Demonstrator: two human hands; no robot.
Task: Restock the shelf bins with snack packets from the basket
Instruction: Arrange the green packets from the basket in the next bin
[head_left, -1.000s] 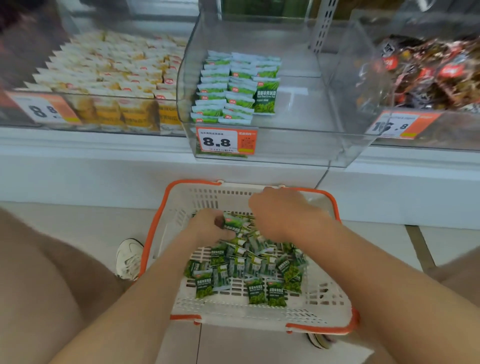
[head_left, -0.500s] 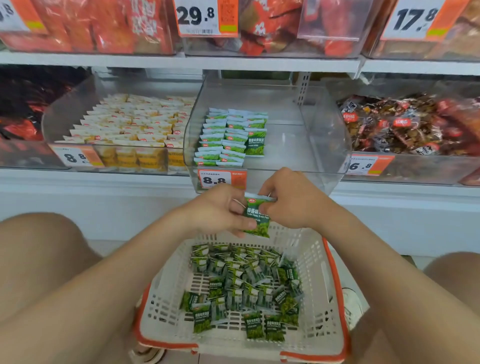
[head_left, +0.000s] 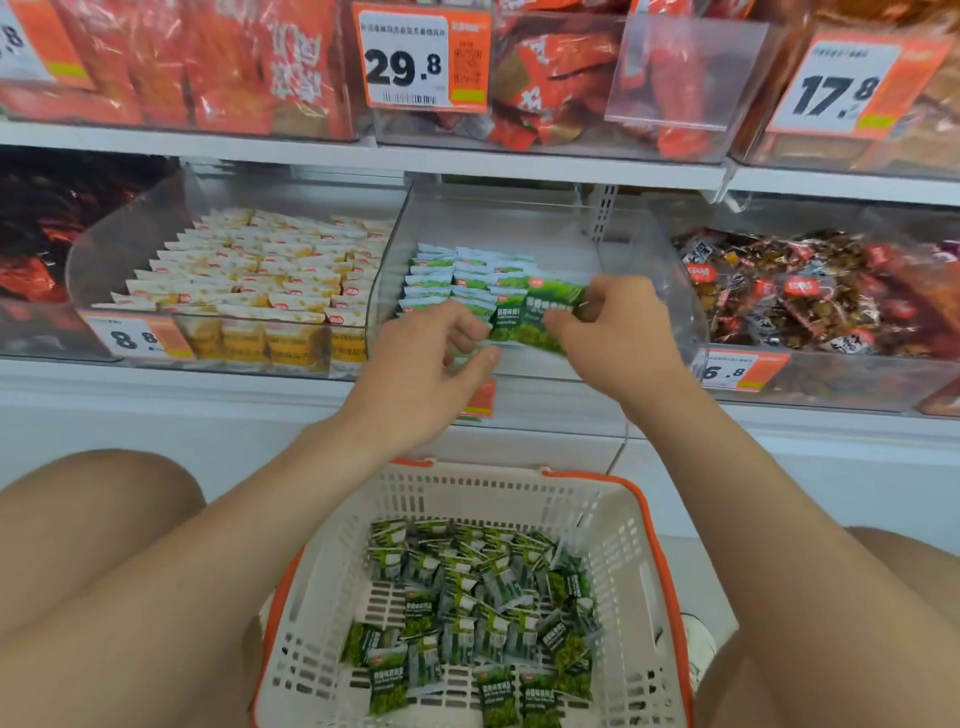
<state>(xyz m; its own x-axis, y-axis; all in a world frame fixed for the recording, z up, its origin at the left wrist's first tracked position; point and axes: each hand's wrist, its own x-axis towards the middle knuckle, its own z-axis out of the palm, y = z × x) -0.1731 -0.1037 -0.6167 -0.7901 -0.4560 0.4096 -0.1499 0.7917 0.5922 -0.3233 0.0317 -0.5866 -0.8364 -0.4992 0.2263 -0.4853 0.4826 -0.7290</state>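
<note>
My right hand (head_left: 618, 332) pinches a small stack of green snack packets (head_left: 543, 314) by its right end, over the front of the clear middle bin (head_left: 644, 244). At the stack's left edge, my left hand (head_left: 426, 369) has its curled thumb and forefinger on the lower corner. Rows of the same green packets (head_left: 447, 275) stand along the bin's left side; its right half is bare. Below, between my knees, the white basket with orange trim (head_left: 519, 480) holds several loose green packets (head_left: 467, 597).
Left of the middle bin is a bin of yellow-white packets (head_left: 249, 280); to the right is one of dark brown-red packets (head_left: 789, 296). The shelf above carries red packets (head_left: 550, 67) with price tags. The shelf's white front edge (head_left: 208, 389) runs below the bins.
Both hands have risen from the basket to the middle bin's front, carrying green packets. The view has tilted up, so the upper shelf now shows.
</note>
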